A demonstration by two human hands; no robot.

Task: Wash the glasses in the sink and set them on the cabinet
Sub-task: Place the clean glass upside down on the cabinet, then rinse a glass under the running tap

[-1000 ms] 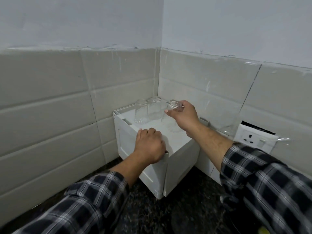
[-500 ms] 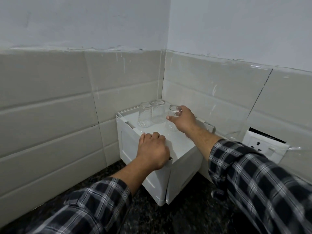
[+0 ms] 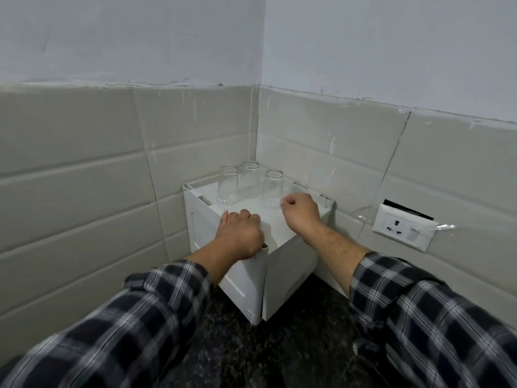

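Note:
Three clear glasses stand upside down on top of the white cabinet [image 3: 282,233] in the tiled corner: one at the left [image 3: 228,185], one at the back [image 3: 250,179], one at the right [image 3: 272,189]. My right hand [image 3: 300,212] hovers just right of the right glass with its fingers curled and thumb against the forefinger, holding nothing. My left hand [image 3: 240,236] rests as a loose fist on the cabinet's near top corner, knuckles up, nothing visible inside it.
Grey wall tiles close in the cabinet on the left and behind. A white wall socket [image 3: 402,228] sits to the right. Dark speckled countertop [image 3: 293,345] lies below the cabinet. The sink is out of view.
My right hand set the third glass down beside the other two, let go of it and drew back toward me. My left hand stayed on the cabinet's corner.

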